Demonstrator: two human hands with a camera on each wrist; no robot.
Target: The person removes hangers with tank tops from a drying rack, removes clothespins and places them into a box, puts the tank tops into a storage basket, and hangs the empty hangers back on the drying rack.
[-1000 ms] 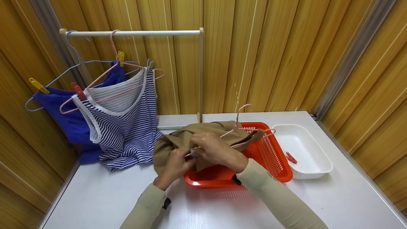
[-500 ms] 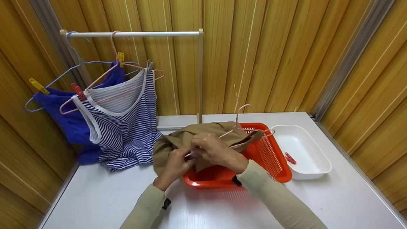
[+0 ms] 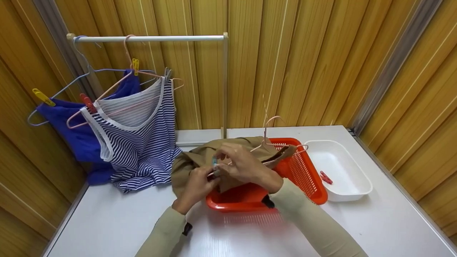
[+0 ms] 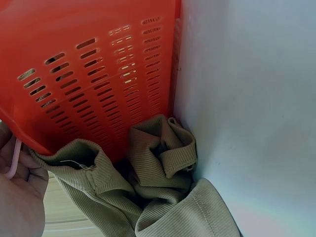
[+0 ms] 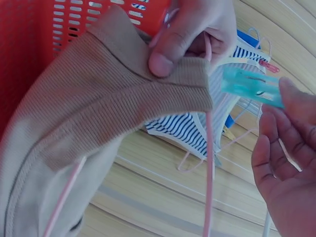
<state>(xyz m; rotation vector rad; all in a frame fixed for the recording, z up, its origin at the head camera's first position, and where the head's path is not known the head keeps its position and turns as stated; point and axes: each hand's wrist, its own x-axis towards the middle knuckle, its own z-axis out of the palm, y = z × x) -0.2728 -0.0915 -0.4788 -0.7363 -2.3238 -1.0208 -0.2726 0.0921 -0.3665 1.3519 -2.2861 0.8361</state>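
Observation:
In the head view, my left hand [image 3: 198, 182] grips the edge of a brown garment [image 3: 191, 157] together with a pink clothes hanger [image 3: 265, 134]. The right wrist view shows the left thumb pressing on the garment's ribbed band [image 5: 182, 91], with the hanger wire running behind it. My right hand [image 3: 242, 164] pinches a translucent teal clothespin [image 5: 249, 86] between thumb and fingers. The clothespin lies just beside the band's corner, a small gap apart from it. Folds of the garment spill over the red basket's side in the left wrist view.
Beneath the garment stands a red slotted basket [image 3: 228, 207]. To its right, a white tray [image 3: 342, 194] holds a red clothespin [image 3: 326, 177]. On the left, a rack [image 3: 153, 38] carries a striped tank top [image 3: 142, 142] and a blue garment [image 3: 71, 132], both clipped to hangers.
My right hand has lifted slightly and shifted right, its fingers rising so that the teal clothespin shows more. The left hand, garment and hanger have stayed nearly still.

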